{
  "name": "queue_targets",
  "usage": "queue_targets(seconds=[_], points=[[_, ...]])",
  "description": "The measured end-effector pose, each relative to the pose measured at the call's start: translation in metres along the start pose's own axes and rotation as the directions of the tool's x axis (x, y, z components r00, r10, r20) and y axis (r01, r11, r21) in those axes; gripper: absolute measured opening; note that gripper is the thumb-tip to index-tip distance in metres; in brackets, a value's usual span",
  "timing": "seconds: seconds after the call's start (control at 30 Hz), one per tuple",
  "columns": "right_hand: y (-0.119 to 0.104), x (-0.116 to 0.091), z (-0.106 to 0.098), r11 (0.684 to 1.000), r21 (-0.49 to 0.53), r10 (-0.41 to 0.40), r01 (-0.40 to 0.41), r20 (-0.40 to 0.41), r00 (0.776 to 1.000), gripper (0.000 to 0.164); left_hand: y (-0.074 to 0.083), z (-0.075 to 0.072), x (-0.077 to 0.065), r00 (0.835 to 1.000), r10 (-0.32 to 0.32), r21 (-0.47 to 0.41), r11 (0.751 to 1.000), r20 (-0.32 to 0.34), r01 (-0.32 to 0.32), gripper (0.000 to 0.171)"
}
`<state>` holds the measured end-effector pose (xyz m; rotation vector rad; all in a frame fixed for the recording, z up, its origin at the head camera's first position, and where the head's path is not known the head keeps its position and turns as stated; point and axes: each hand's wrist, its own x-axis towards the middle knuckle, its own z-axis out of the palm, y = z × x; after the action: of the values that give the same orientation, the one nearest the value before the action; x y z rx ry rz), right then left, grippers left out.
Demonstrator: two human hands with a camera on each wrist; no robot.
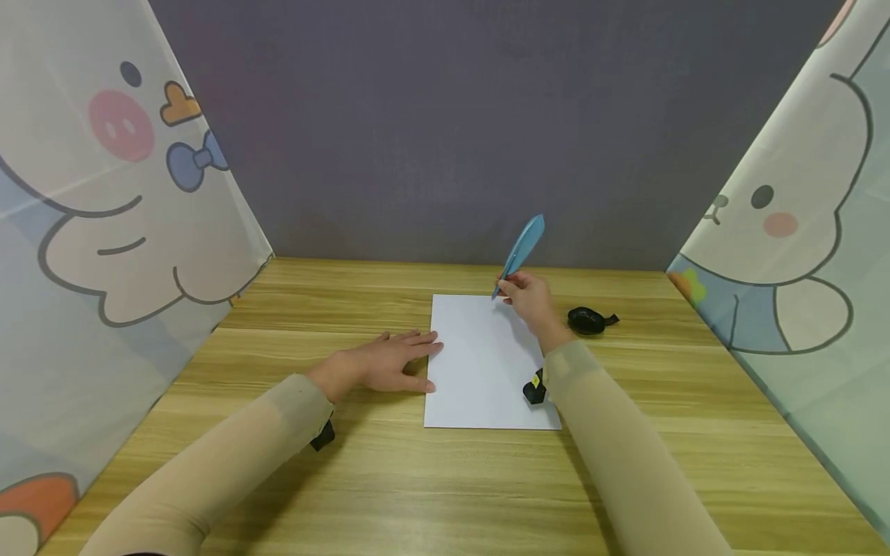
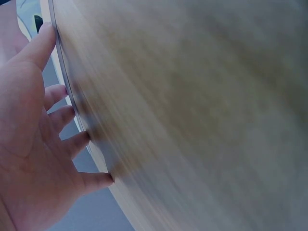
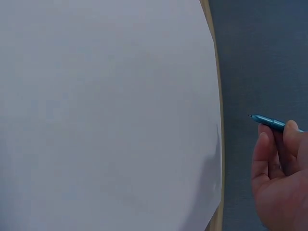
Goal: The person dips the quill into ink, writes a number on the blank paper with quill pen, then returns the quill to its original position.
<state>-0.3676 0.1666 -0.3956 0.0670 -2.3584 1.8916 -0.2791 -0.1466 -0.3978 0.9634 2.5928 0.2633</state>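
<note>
A blank white sheet of paper (image 1: 473, 371) lies on the wooden table. My left hand (image 1: 385, 364) rests at its left edge, fingers spread and fairly straight, the thumb and some fingertips on the sheet's border. Over the paper's far right part, my right hand (image 1: 530, 301) pinches a blue feather pen (image 1: 523, 245), its plume pointing up and its nib down. In the right wrist view the pen's metallic barrel (image 3: 269, 121) and dark nib stick out between thumb and fingers, apart from the paper. The left wrist view shows the fingertips (image 2: 103, 179) touching down.
A small black rounded object with a short tail (image 1: 586, 320) lies right of the paper. Black wrist cameras, including the right one (image 1: 535, 388), hang under both sleeves. A dark panel (image 1: 445, 131) stands behind the table (image 1: 348, 479), with cartoon-printed cloths (image 1: 62, 255) at the sides.
</note>
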Motion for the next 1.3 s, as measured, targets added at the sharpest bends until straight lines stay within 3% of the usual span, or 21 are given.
queue_targets(seconds=[1.3], points=[[0.01, 0.017, 0.004, 0.994, -0.082, 0.064, -0.071, -0.089, 0.994, 0.029, 0.0, 0.001, 0.0, 1.0, 0.002, 0.002, 1.0, 0.002, -0.002, 0.09]])
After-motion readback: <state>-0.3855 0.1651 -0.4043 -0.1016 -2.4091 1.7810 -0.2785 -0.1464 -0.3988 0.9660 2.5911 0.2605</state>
